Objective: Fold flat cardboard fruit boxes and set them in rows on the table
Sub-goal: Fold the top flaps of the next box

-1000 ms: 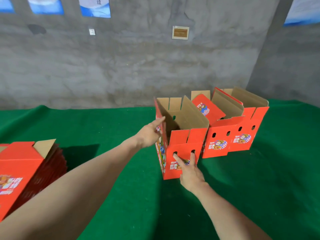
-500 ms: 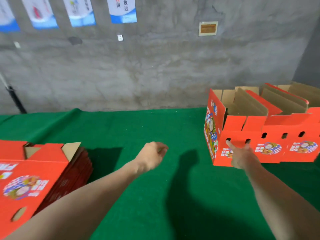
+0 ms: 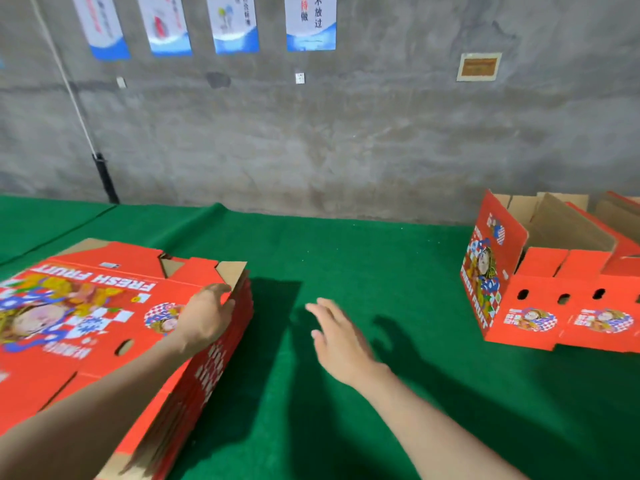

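Left hand (image 3: 207, 318) is lying on the top flat box (image 3: 86, 306), close to its far right corner. The fingers are bending down over the right edge, so it reads as a grasp on that edge. The fingertips are hidden below it, and how many sheets they are catching cannot be made out.

Right hand (image 3: 341, 339) is hanging released over the bare green table cover (image 3: 346, 251). Its fingers are spread and straight, holding nothing, and it is motion-blurred. It is sitting just right of the stack of flat boxes (image 3: 211, 368) and well apart from the finished boxes.

The task's thing, the top flat box, is lying printed face up on that stack, left of both hands. The left hand is on it already. The right is near its right edge and apart from it. That edge is running away from the person, and the sheet is stretching leftward out of frame, so its long axis is hard to judge. My reading is that lifting will want the right hand coming leftward to the same edge.

One folded box (image 3: 512, 282) is standing upright at far right, flaps open, side holes facing the person. A second folded box (image 3: 602, 306) is touching it, cut off by the frame. How many more follow in that row cannot be told.

Posters (image 3: 310, 22) are hanging on the concrete wall (image 3: 346, 140); their lettering is mostly too blurred to read.
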